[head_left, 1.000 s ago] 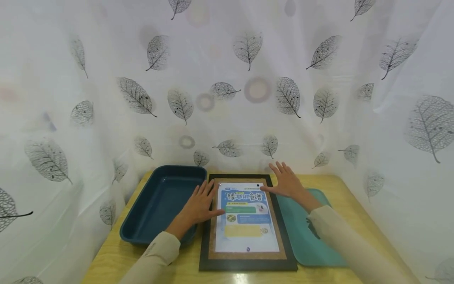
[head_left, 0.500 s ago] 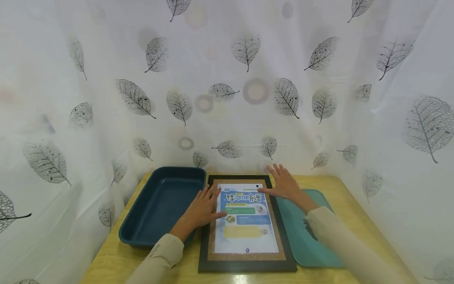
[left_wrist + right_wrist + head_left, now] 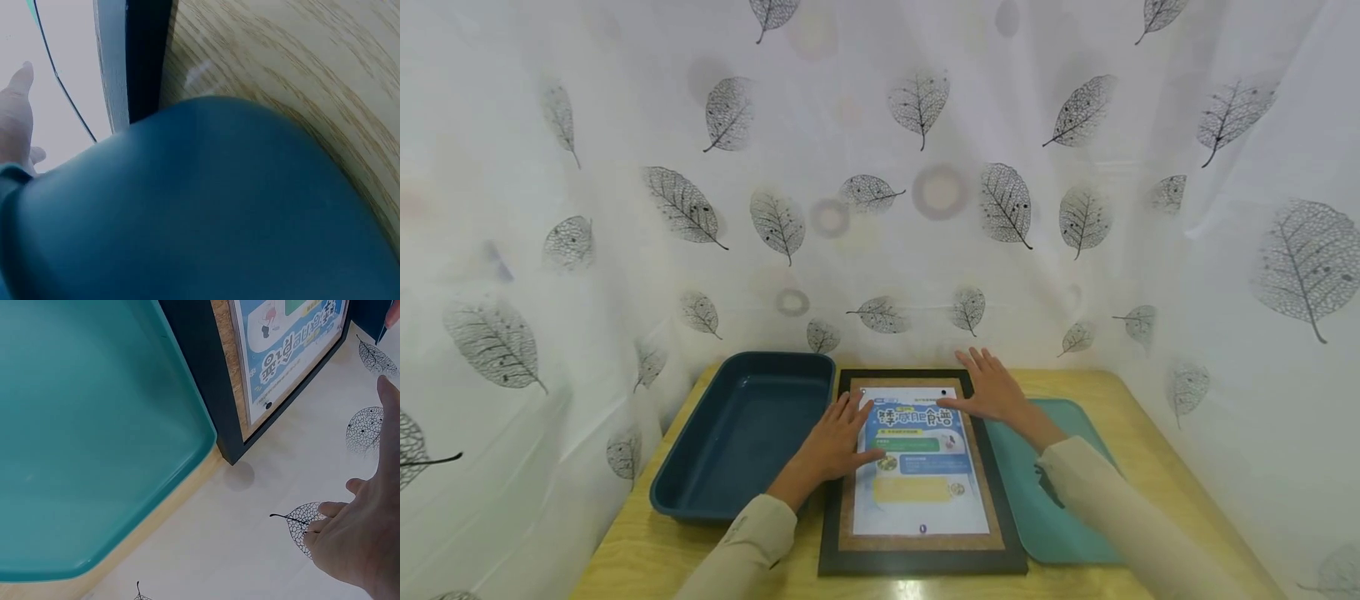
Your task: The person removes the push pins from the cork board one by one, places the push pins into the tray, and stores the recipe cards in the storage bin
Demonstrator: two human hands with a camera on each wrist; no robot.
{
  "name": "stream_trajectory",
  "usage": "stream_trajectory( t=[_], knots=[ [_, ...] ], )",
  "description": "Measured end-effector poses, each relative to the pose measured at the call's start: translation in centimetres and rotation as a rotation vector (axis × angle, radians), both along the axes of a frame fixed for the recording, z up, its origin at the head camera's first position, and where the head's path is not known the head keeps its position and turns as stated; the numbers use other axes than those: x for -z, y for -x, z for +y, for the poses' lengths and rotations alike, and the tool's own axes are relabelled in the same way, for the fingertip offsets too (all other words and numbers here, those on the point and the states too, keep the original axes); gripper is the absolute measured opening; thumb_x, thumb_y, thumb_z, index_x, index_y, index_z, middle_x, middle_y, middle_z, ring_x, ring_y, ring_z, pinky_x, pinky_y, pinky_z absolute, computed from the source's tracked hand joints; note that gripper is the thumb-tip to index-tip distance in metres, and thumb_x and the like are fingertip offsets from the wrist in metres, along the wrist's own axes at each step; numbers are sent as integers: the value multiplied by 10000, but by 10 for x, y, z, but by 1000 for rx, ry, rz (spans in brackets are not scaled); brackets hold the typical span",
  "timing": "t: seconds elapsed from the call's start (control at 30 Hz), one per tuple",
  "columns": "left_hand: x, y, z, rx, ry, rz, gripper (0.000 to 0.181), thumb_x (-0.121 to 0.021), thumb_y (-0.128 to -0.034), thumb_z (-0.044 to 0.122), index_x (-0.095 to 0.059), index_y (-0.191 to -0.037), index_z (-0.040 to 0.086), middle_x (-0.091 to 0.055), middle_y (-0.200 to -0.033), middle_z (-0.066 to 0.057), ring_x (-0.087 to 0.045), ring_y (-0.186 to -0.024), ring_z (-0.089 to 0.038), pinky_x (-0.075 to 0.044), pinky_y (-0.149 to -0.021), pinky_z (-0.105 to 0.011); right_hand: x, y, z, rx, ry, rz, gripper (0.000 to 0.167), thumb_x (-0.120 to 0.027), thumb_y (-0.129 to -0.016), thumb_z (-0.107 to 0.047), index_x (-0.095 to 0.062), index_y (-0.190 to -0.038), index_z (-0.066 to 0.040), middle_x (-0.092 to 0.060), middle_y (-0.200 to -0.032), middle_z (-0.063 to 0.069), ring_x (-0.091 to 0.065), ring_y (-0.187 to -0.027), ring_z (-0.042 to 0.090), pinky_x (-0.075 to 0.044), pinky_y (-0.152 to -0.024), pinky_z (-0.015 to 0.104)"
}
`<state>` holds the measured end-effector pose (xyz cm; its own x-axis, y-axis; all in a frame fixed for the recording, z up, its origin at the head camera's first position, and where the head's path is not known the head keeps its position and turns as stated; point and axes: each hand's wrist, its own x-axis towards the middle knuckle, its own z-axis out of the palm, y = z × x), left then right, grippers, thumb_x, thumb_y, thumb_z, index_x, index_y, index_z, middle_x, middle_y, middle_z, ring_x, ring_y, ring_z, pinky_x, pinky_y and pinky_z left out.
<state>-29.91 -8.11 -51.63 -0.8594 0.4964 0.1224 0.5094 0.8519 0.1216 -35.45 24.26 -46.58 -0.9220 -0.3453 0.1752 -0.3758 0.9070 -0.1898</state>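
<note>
A cork board [image 3: 921, 542] in a black frame lies on the table, bearing a printed sheet [image 3: 921, 508] with blue, green and yellow blocks. Dark round pins sit near its top right corner [image 3: 943, 392] and bottom edge. Over the left side of the board is my left hand [image 3: 831, 442], fingers extended and thumb above the sheet. My right hand [image 3: 996, 392] is by the upper right corner, fingers spread. Neither hand holds anything; whether they touch the board I cannot tell. The left wrist view shows part of the left hand [image 3: 15, 119]; the right wrist view shows the right hand [image 3: 362, 531].
A deep dark blue tub [image 3: 741, 433] stands left of the board, close to my left forearm. To the right, a flat teal tray [image 3: 1037, 500] lies partly under my right sleeve. A white curtain with leaf prints [image 3: 880, 125] surrounds the wooden table [image 3: 1157, 467].
My left hand has shifted slightly right over the sheet. The right hand has drifted a little left, so the two are closer together. The board, tub and tray stay where they were.
</note>
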Motion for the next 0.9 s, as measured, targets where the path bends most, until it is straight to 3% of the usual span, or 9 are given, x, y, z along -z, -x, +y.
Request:
stream_trajectory(
  t=[0.3,0.6,0.9],
  knots=[
    [8,4,12,-2,6,6,956,-619,-941,677,-328,-1620,70,-253,-1685,-209,-254,-1543,-427,-305,-1217,-612,-2,-4,-8,-5,19,-2,1101,-730,-825,-673,-313,-1614,-28,-276,-1642,305,-220,-1525,513,-180,-1265,596],
    [12,4,22,-68,16,-99,900,-592,-967,662,-315,-1636,128,-226,-1707,-164,-277,-1537,-422,-276,-1244,-574,5,0,-8,-11,25,-35,1106,-722,-843,-676,-283,-1623,-26,-248,-1655,298,-209,-1527,518,-165,-1269,594],
    [16,7,29,-87,-4,-148,886,-585,-975,652,-341,-1622,98,-248,-1696,-178,-238,-1549,-433,-261,-1250,-572,13,4,-8,-30,13,-45,1096,-708,-858,-673,-283,-1620,-10,-248,-1652,308,-217,-1526,513,-182,-1262,605]
  ],
)
